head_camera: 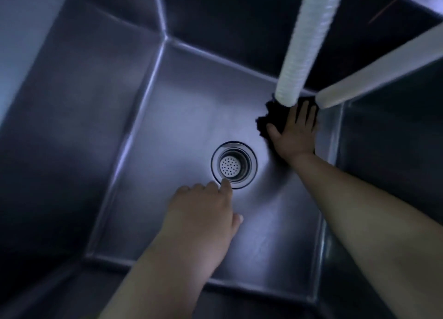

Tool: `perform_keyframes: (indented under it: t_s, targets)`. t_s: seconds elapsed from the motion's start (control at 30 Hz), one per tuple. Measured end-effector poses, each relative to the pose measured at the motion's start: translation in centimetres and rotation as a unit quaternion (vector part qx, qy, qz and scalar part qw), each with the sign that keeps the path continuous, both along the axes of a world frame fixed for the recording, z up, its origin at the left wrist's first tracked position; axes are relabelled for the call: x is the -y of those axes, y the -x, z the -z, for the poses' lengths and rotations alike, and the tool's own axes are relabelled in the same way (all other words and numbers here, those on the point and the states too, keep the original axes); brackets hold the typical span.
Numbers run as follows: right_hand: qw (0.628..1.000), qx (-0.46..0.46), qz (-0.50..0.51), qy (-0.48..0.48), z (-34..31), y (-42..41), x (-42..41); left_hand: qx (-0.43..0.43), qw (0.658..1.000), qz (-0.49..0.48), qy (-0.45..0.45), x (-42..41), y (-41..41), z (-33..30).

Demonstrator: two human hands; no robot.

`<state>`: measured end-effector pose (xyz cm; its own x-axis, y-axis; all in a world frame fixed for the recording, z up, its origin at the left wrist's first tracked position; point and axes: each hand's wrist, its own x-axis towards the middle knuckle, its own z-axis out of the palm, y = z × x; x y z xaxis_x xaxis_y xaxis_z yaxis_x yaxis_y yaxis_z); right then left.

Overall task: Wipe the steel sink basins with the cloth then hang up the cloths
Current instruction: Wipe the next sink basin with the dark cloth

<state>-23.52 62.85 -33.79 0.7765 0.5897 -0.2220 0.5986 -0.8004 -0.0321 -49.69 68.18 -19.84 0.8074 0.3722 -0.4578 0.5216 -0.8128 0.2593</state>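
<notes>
Steel sink basin (148, 136): dark cloth (265, 122) on floor, far right corner, under flat right hand (293, 131), grip spread. Left hand (201, 213): loosely curled, forefinger beside drain strainer (233, 165). White hoses (309, 40) above.

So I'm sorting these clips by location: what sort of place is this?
Probably a commercial or utility kitchen's wash-up area: a deep steel sink with a strainer drain and two white ribbed hoses hanging in. The right hand presses a dark cloth to the floor.
</notes>
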Motion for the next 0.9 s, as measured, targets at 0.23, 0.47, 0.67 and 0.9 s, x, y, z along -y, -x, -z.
perform_keyframes:
  t_s: [0.23, 0.47, 0.67, 0.9]
  targets:
    - [0.981, -0.009, -0.189, -0.034, 1.3, 8.0, -11.2, -0.02, 0.999, -0.019, -0.035, -0.8, 0.4, 1.1]
    - [0.903, 0.018, -0.428, -0.023, 1.6, 12.4, -12.0, -0.057, 0.997, -0.026, -0.037, -0.9, 0.7, 1.4]
    - [0.954, 0.006, -0.295, -0.045, 0.7, 3.8, -5.9, -0.062, 0.995, -0.047, -0.057, -1.1, 0.6, 1.1]
    - [0.997, 0.032, -0.068, -0.024, -0.7, -2.2, 3.2, -0.03, 0.995, -0.085, -0.041, -1.3, 0.4, 0.4]
